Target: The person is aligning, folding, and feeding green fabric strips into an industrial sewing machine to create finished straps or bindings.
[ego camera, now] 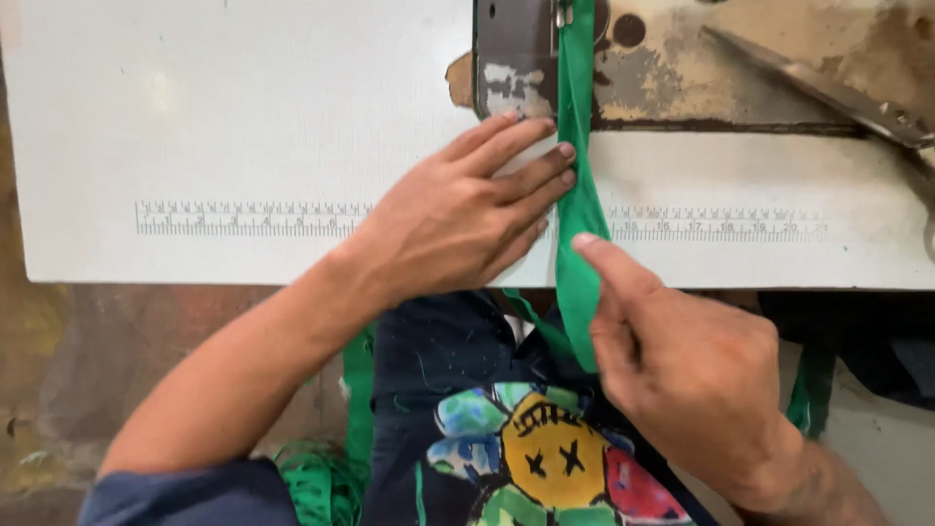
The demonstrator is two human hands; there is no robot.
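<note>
Seen from above at a white sewing table (243, 117) with a printed ruler strip (243, 219) along its near edge; a narrow green fabric strip (579, 209) ran from the worn metal plate (521, 58) at the top, across the table and down over the edge. Left hand (463, 219) lay flat and open, palm down, fingers (526, 175) stretched out with tips touching the strip's left edge, gripping nothing. Right hand (682, 360) sat near the table's front edge, loosely curled, forefinger extended and resting on the strip, thumb apparently behind it, pinching the cloth below the edge. More green strip (321, 482) heaped low at left beside a dark printed shirt (506, 438); scissors (838, 97) lay at upper right, well apart from both hands.
</note>
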